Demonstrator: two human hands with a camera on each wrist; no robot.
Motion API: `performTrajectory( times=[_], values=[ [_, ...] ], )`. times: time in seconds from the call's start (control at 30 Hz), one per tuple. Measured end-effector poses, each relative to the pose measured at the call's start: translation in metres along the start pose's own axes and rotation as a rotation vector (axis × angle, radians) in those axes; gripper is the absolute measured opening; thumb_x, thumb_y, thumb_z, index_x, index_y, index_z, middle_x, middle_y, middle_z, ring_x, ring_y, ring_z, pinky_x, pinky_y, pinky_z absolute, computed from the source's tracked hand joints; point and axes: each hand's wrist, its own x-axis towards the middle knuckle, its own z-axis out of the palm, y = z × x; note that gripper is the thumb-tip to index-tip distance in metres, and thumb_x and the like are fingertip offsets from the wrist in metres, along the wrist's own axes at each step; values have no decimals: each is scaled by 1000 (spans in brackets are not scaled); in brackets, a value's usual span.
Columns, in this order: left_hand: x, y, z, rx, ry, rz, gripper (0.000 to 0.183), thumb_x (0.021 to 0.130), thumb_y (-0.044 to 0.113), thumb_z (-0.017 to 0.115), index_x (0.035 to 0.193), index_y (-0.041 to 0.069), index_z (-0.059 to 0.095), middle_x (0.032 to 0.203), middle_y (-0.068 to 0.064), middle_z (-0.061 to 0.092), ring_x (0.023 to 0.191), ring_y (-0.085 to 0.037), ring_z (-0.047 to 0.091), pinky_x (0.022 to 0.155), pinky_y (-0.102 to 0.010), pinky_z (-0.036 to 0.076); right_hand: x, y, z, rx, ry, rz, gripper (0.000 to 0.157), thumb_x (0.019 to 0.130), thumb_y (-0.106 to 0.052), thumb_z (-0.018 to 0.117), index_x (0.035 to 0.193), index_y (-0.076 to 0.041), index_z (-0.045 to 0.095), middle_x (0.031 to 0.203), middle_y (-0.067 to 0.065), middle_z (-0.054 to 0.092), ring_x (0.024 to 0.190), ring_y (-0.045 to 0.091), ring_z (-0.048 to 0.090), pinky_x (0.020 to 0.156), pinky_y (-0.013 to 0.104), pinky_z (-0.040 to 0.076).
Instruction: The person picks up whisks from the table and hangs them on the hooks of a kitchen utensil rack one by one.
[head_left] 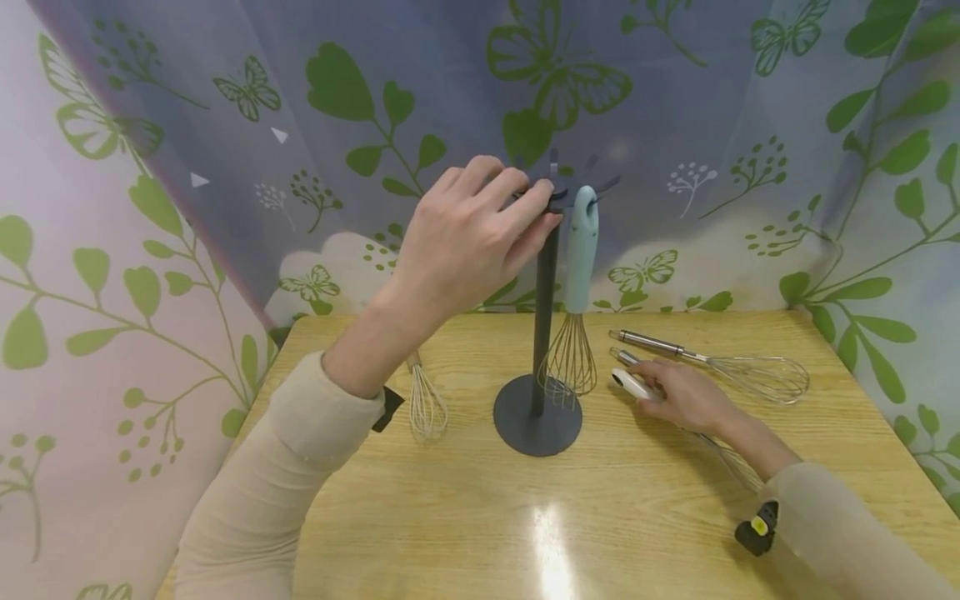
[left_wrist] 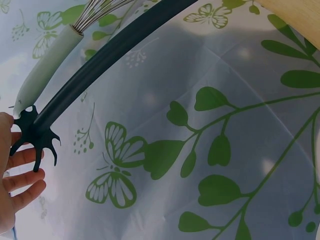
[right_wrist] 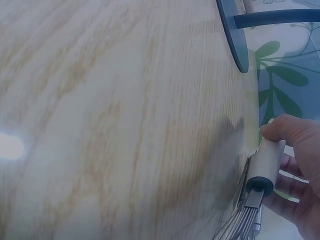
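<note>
A dark utensil stand [head_left: 546,317] with a round base stands upright on the table, curved hooks [left_wrist: 37,135] round its top. My left hand [head_left: 468,229] grips the stand's top, its fingers partly behind the hooks. From a hook on the right side hangs a whisk with a pale blue-green handle [head_left: 581,258], its wires down near the base. My right hand [head_left: 686,396] pinches the white handle [right_wrist: 266,162] of another whisk, thumb on top. The far end of this whisk is partly hidden by the hand and forearm in the head view.
Right of the stand lies a metal-handled whisk [head_left: 652,342], with a second metal handle [head_left: 624,357] beside my right hand. A smaller whisk [head_left: 427,404] lies left of the base, partly behind my left arm. A leaf-patterned curtain [head_left: 690,108] hangs behind the wooden table [head_left: 450,517].
</note>
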Motion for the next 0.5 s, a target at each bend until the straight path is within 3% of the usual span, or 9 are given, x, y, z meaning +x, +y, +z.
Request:
performTrajectory(
  times=[0.5],
  values=[
    [0, 1, 0, 2, 11, 1, 33, 111, 33, 53, 113, 10, 77, 100, -7, 77, 98, -30, 70, 80, -39, 61, 3, -9, -5, -45, 104, -32, 54, 90, -15, 80, 142, -7, 64, 113, 16, 72, 77, 14, 61, 61, 27, 46]
  ],
)
